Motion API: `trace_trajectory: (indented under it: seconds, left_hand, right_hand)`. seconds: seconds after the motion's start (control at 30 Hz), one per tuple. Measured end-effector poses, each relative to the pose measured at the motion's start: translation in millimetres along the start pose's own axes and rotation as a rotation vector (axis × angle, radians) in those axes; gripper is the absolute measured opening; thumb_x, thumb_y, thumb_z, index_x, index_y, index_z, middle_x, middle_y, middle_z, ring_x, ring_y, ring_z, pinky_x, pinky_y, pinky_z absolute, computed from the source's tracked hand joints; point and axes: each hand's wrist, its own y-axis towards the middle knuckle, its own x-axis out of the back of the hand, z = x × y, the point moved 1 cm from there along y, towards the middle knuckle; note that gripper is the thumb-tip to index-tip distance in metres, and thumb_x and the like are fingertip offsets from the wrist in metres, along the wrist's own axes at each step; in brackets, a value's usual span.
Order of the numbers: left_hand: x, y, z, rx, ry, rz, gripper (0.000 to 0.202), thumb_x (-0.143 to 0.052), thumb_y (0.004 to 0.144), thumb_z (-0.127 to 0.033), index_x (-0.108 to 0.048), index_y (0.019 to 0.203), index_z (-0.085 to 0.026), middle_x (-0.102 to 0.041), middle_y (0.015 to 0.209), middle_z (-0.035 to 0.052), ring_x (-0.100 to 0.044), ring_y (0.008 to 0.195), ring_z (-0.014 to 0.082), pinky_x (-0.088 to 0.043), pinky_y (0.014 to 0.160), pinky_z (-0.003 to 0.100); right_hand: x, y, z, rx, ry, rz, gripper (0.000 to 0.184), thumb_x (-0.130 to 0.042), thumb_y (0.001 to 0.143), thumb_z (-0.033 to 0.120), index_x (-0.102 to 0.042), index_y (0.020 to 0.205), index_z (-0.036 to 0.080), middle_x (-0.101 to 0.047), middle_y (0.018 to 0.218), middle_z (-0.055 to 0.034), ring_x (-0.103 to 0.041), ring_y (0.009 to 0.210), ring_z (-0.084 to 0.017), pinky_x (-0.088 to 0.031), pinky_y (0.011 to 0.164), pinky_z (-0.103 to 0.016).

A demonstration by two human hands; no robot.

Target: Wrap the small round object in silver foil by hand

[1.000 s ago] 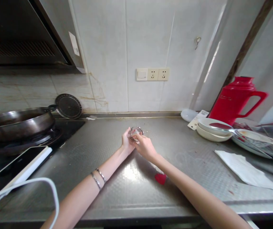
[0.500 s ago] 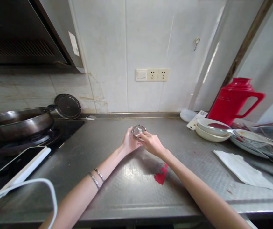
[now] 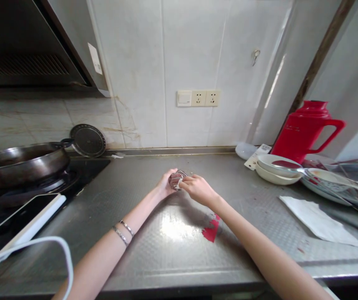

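My left hand [image 3: 164,186] is wrapped around the side of a small, round, clear glass cup [image 3: 175,180], held over the middle of the steel counter. The cup is tilted, and its open mouth faces me. From the right, my right hand [image 3: 197,188] reaches to the cup with its fingers closed together at the rim. A small white wad [image 3: 180,182], perhaps tissue, shows at those fingertips. The fingers hide part of the cup. Below the hands, a torn red patch [image 3: 210,230] lies on the counter.
To the right are a white paper napkin [image 3: 318,221], stacked bowls [image 3: 277,177] and a red thermos [image 3: 307,131]. A pan [image 3: 25,164] stands on the stove at left, near a phone [image 3: 16,225] with a white cable [image 3: 68,258]. The steel counter [image 3: 129,175] spans between.
The cup has tilted so its mouth turns more towards me, and it has shifted slightly left and down with my left hand. The right fingers have moved to its right rim.
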Motion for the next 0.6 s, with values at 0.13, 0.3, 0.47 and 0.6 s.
trace_trajectory:
  seconds: [0.13, 0.3, 0.47, 0.6]
  left_hand:
    - [-5.4, -0.7, 4.3, -0.058, -0.075, 0.018, 0.022, -0.057, 0.081, -0.03, -0.065, 0.075, -0.01, -0.066, 0.058, 0.005, -0.058, 0.045, 0.0119, -0.042, 0.043, 0.021]
    - [-11.7, -1.1, 10.2, -0.142, -0.179, 0.014, 0.019, -0.057, 0.081, -0.027, -0.065, 0.075, -0.011, -0.069, 0.067, 0.0059, -0.065, 0.058, 0.016, -0.048, 0.053, 0.024]
    - [-20.4, -6.7, 14.5, -0.203, -0.22, 0.004, 0.024, -0.056, 0.081, -0.031, -0.066, 0.075, -0.009, -0.069, 0.069, 0.0078, -0.064, 0.061, 0.017, -0.049, 0.061, 0.027]
    - [-25.0, -11.4, 15.5, -0.228, -0.269, -0.03, 0.029, -0.054, 0.082, -0.036, -0.065, 0.072, -0.011, -0.068, 0.068, 0.008, -0.063, 0.063, 0.0175, -0.049, 0.063, 0.028]
  right_hand:
    - [-1.4, 0.7, 3.8, -0.091, 0.039, 0.008, 0.017, -0.045, 0.085, 0.006, -0.055, 0.093, 0.016, -0.067, 0.089, -0.0083, -0.06, 0.087, -0.018, -0.038, 0.073, -0.027]
    - [-14.1, 3.1, 10.8, -0.282, 0.214, -0.048, 0.018, -0.05, 0.083, 0.013, -0.059, 0.097, 0.019, -0.07, 0.093, -0.0082, -0.065, 0.081, -0.019, -0.041, 0.065, -0.025]
    - [-24.7, 9.5, 19.3, -0.487, 0.56, -0.291, 0.02, -0.06, 0.075, 0.015, -0.062, 0.093, 0.022, -0.072, 0.089, -0.0025, -0.067, 0.081, -0.019, -0.045, 0.069, -0.024]
    - [-32.3, 15.6, 24.1, -0.438, 0.741, -0.5, 0.014, -0.061, 0.076, 0.016, -0.061, 0.089, 0.02, -0.069, 0.089, -0.0036, -0.065, 0.082, -0.017, -0.047, 0.071, -0.025]
